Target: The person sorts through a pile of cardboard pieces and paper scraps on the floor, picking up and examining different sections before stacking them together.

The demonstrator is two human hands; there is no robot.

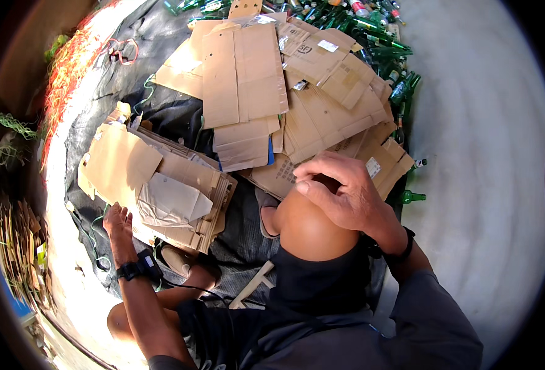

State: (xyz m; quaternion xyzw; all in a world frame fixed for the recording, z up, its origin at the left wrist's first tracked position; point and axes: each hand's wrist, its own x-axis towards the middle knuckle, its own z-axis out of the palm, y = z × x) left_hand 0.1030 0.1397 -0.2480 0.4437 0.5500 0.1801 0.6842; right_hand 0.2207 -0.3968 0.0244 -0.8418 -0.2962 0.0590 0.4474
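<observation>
A stack of flattened cardboard point(180, 162) lies on a black woven tarp point(92, 83), with a crumpled grey-white sheet point(173, 201) on top. My left hand point(118, 222) is at the stack's lower left edge, beside a thin green string point(105, 210); whether its fingers pinch the string cannot be told. Above my right knee, my right hand point(342, 189) is half curled, thumb and fingers apart, with nothing seen in it. Farther forward, more flattened cardboard boxes point(244, 76) are spread in an overlapping heap.
Green glass bottles point(383, 41) are heaped behind and right of the cardboard; one bottle point(413, 196) lies near the wall point(476, 138). Orange-red strands point(69, 78) lie at left, above a bundle of cardboard point(20, 249). A wooden piece point(254, 284) sits between my legs.
</observation>
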